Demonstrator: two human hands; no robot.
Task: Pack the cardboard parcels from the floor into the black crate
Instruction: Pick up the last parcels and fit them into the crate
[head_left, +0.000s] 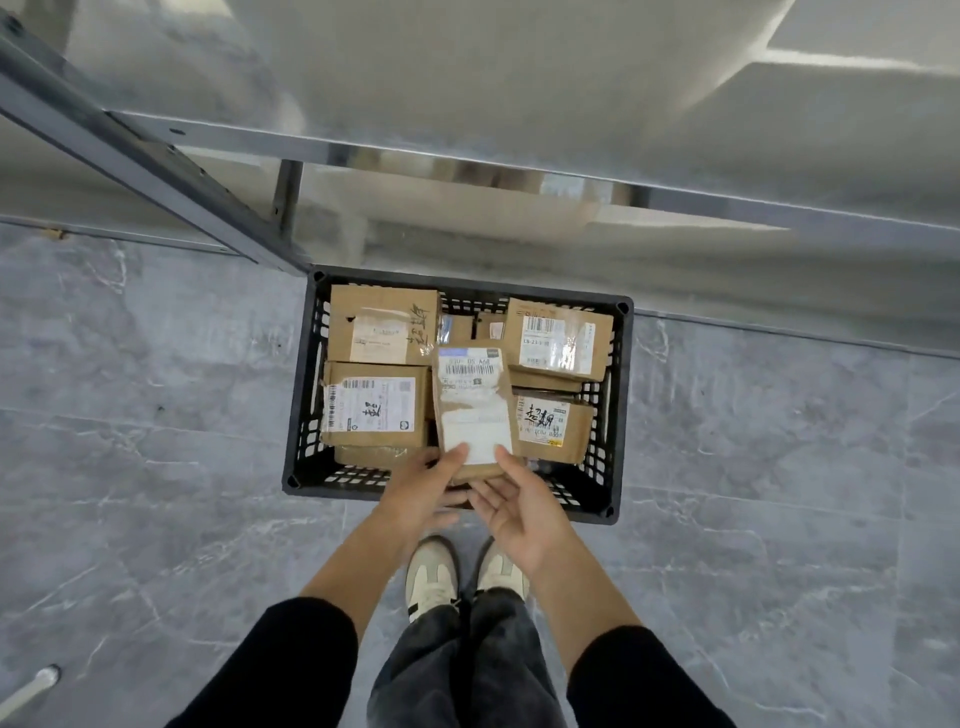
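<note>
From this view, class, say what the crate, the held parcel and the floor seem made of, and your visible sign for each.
Crate: likely moulded plastic, matt black; its walls are a regular lattice of holes.
Parcel: brown cardboard, with glossy clear tape over white paper labels.
Floor: probably polished stone or stone-look tile; grey veining, thin joint lines, soft sheen.

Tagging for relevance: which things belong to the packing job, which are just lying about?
Job: black plastic crate; brown labelled cardboard parcels inside; narrow brown cardboard parcel, held by left hand and right hand.
Lying about: grey metal shelf frame; white tube on floor.
</note>
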